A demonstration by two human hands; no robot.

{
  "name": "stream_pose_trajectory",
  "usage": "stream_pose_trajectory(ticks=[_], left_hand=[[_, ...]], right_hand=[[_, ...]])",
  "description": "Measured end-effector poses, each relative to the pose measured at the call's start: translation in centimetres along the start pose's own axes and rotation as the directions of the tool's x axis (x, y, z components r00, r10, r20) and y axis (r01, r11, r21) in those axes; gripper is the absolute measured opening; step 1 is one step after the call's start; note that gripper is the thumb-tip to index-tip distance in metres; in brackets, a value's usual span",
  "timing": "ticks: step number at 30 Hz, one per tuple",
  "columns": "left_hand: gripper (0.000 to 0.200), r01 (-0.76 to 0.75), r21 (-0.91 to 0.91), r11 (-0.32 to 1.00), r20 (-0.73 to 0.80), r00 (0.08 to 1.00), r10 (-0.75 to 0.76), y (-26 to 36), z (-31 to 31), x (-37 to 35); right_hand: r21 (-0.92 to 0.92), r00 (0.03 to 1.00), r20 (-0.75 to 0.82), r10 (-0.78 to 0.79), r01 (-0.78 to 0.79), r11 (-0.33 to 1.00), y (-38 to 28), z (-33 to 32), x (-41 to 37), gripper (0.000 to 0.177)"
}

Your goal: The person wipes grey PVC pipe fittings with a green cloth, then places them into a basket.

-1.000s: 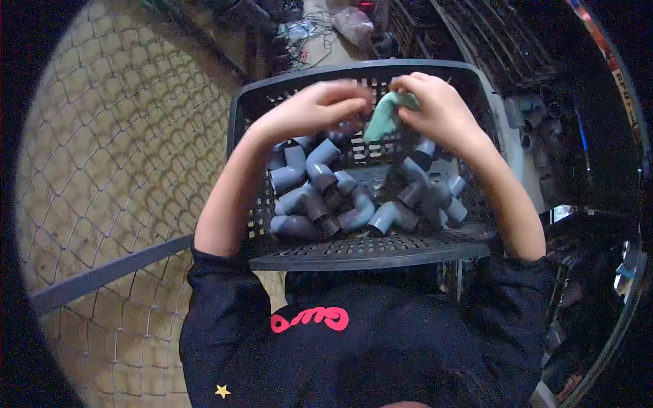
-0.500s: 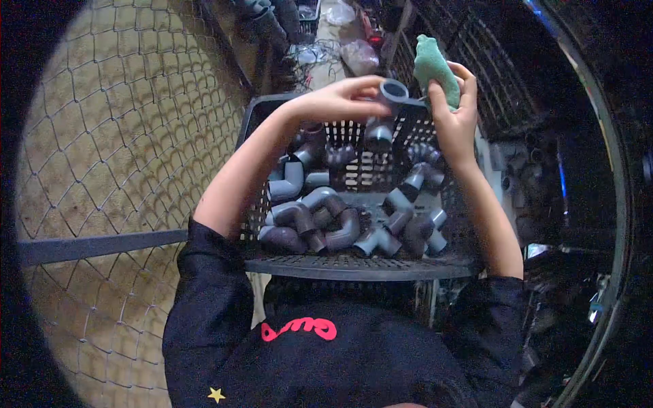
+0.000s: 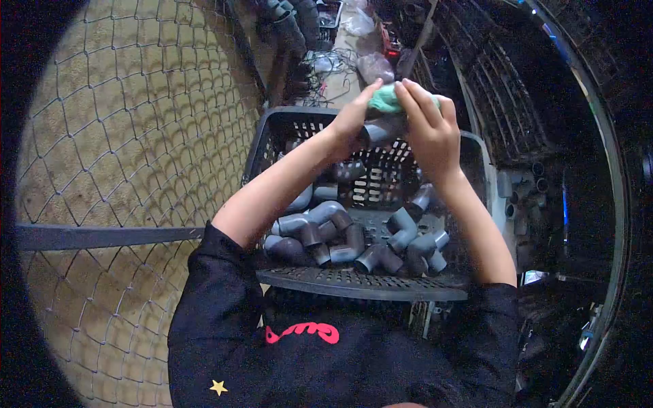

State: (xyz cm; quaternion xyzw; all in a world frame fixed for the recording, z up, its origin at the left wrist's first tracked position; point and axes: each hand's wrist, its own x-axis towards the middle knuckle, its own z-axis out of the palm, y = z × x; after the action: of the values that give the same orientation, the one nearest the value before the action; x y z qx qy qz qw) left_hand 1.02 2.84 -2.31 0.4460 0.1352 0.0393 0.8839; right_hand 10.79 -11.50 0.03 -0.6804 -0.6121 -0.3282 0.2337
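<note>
Above the far side of a black plastic basket (image 3: 360, 289), my left hand (image 3: 350, 122) grips a grey pipe elbow (image 3: 383, 131), partly covered by my fingers. A crumpled green cloth (image 3: 385, 100) is in my right hand (image 3: 433, 136), pressed against the top of that elbow. Both hands are closed and close together. Several grey pipe elbows (image 3: 403, 228) lie loose in the basket below, mostly heaped toward its near side.
A wire mesh fence (image 3: 129, 136) with a dark horizontal bar (image 3: 115, 236) stands at my left. Beyond the basket are plastic bags (image 3: 375, 68) and tangled wires. Dark racks (image 3: 490, 81) rise on the right, with more pipe fittings (image 3: 520, 190) beneath.
My right hand has moved left and down, bringing the green cloth onto the elbow. My left hand has turned the elbow from upright to lying across. The camera view has shifted slightly.
</note>
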Motion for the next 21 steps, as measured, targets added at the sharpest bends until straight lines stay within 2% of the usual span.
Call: stream_pose_trajectory(ticks=[1, 3, 4, 5, 7, 9, 11, 13, 15, 16, 19, 21], left_hand=[[0.053, 0.018, -0.022, 1.0, 0.014, 1.0, -0.018, -0.2, 0.4, 0.0], [0.054, -0.034, -0.055, 0.998, -0.089, 0.996, 0.029, -0.6, 0.1, 0.6], [0.054, -0.076, -0.036, 0.996, -0.192, 0.979, 0.068, -0.5, 0.0, 0.8], [0.053, -0.073, -0.194, 0.978, -0.054, 0.997, 0.063, -1.3, -2.1, 2.0], [0.051, -0.036, -0.106, 0.994, -0.108, 0.994, 0.024, -1.0, -2.9, 1.9], [0.051, -0.094, -0.145, 0.985, -0.204, 0.977, 0.063, -1.6, -1.5, 1.2], [0.049, -0.153, -0.049, 0.987, -0.229, 0.964, 0.138, -2.5, -1.5, 1.8], [0.053, -0.141, 0.001, 0.99, -0.259, 0.956, 0.136, -1.8, -1.6, 2.5], [0.057, -0.23, -0.018, 0.973, -0.134, 0.965, 0.225, -0.6, -2.7, 3.6], [0.059, -0.213, 0.012, 0.977, -0.198, 0.957, 0.211, 0.7, -1.7, 2.9], [0.054, -0.131, -0.149, 0.98, -0.057, 0.991, 0.124, 0.2, -1.6, 2.2], [0.05, -0.204, 0.089, 0.975, -0.251, 0.943, 0.22, -0.3, -0.1, 0.4]], right_hand=[[0.013, 0.999, -0.023, 0.03, -0.029, 0.999, 0.1, 0.3, -0.4, 0.055], [0.025, 0.999, 0.026, 0.046, -0.046, 0.999, -0.7, 0.8, -1.1, 0.055], [0.02, 0.996, 0.084, 0.006, -0.008, 1.0, -1.4, 0.8, -1.4, 0.054], [-0.005, 0.988, 0.152, -0.004, 0.005, 1.0, -2.0, 1.3, -2.1, 0.054], [0.015, 0.974, 0.223, 0.051, -0.056, 0.998, -2.7, 1.6, -2.2, 0.056], [-0.075, 0.972, 0.232, 0.04, -0.023, 0.997, -1.4, 1.7, -1.5, 0.059], [-0.012, 0.987, 0.146, 0.064, -0.063, 0.998, -0.4, 2.0, -0.9, 0.058], [0.069, 0.994, 0.099, 0.044, -0.051, 0.996, -0.7, 2.0, -1.2, 0.057], [0.11, 0.983, 0.17, 0.069, -0.089, 0.99, -2.1, 2.0, -2.2, 0.056], [0.096, 0.978, 0.205, 0.043, -0.064, 0.993, -2.9, 1.7, -2.3, 0.056], [0.07, 0.978, 0.206, 0.022, -0.037, 0.997, -3.6, -0.1, -0.9, 0.057], [-0.082, 0.984, 0.175, 0.031, -0.017, 0.997, -2.1, -0.3, -0.7, 0.055]])
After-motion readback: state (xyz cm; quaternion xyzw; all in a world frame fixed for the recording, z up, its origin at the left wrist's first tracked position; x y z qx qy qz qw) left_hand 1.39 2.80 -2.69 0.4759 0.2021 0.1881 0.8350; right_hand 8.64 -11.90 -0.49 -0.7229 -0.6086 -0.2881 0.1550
